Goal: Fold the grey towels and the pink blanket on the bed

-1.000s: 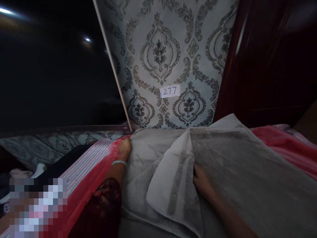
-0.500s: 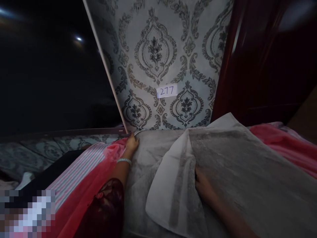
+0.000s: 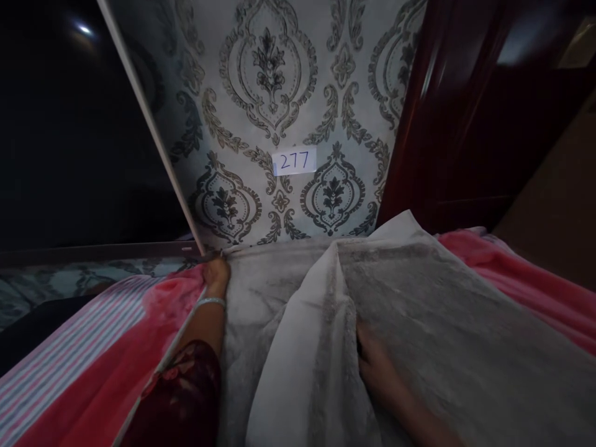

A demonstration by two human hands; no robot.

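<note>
A grey plush blanket (image 3: 414,316) with a whitish underside (image 3: 288,347) lies spread in front of me. Its near middle part is turned back in a raised fold that shows the pale side. My left hand (image 3: 216,273) is at the blanket's far left corner by the wall, fingers closed on the edge. My right hand (image 3: 377,366) grips the fold from its right side; the fingertips are hidden behind the cloth.
A red and striped cloth (image 3: 93,366) lies left of the blanket, and more red cloth (image 3: 512,261) shows at right. A large dark screen (image 3: 84,136) stands at left. Patterned wallpaper (image 3: 274,68) bears a paper label (image 3: 294,161) reading 277. A dark red glossy panel (image 3: 447,124) rises at right.
The view has turned right, so the wall and screen sit further left. My left hand stays at the far corner. The fold's pale flap now reaches lower, past the picture's bottom edge.
</note>
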